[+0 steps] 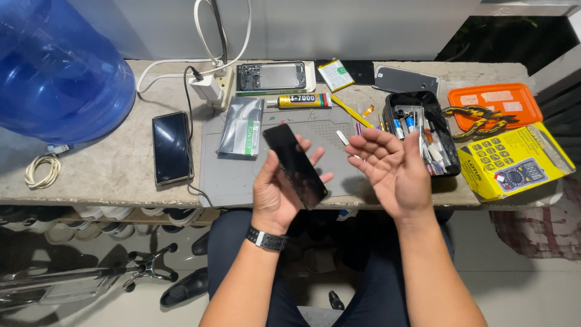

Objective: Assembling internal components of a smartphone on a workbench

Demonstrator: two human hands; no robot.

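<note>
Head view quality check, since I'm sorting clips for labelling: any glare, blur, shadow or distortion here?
Head view: sharp, evenly lit bench; soft shadow under the right hand; faint sheen on the black phone panel in the left hand; highlights on the blue water jug; floor below dim; bench edge slightly bowed.

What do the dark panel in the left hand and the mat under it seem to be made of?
The dark panel in the left hand looks like glossy black glass, thin, flat and faintly reflective, though plastic is possible. The grey mat looks like matte silicone or rubber, with moulded recesses and rounded corners.
</note>
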